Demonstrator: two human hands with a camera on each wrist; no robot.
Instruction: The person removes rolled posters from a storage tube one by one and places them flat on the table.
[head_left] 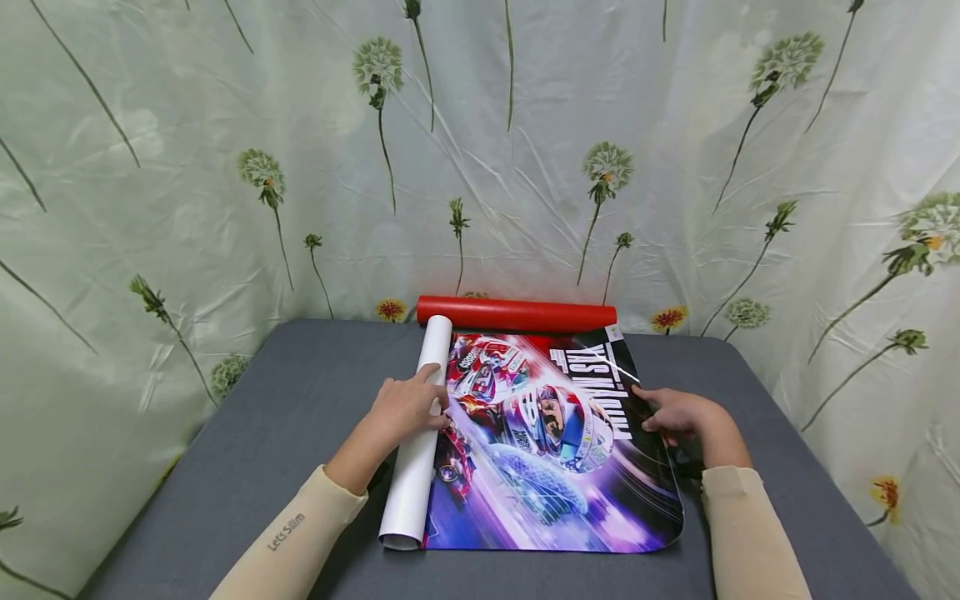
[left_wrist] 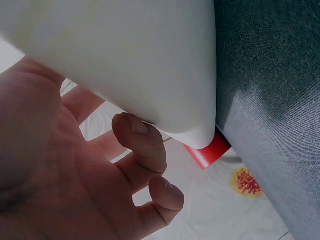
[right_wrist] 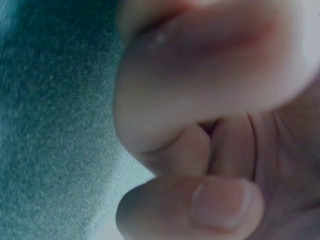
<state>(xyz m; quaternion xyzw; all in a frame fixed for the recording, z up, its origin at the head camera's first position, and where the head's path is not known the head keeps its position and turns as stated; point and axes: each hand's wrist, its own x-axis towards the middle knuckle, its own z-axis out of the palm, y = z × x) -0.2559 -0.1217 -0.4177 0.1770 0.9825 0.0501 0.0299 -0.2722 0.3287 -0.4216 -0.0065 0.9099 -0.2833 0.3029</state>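
A glossy racing poster (head_left: pixel 555 467), printed with a helmeted driver and cars, lies partly unrolled on the grey table. Its left side is still a white roll (head_left: pixel 412 475). Over the roll's middle lies my left hand (head_left: pixel 405 408), its index finger and thumb reaching across the top. The left wrist view shows this hand's other fingers (left_wrist: pixel 140 135) bent beside the roll (left_wrist: pixel 150 65), one fingertip against it. At the poster's right edge my right hand (head_left: pixel 686 417) holds on with thumb and index finger over the dark border. Its fingers (right_wrist: pixel 190 85) look curled in the right wrist view.
A red roll (head_left: pixel 517 312) lies crosswise behind the poster, along the table's back edge. Grey cloth covers the table (head_left: pixel 300 433). Behind it hangs a pale curtain (head_left: pixel 510 167) with dandelion prints.
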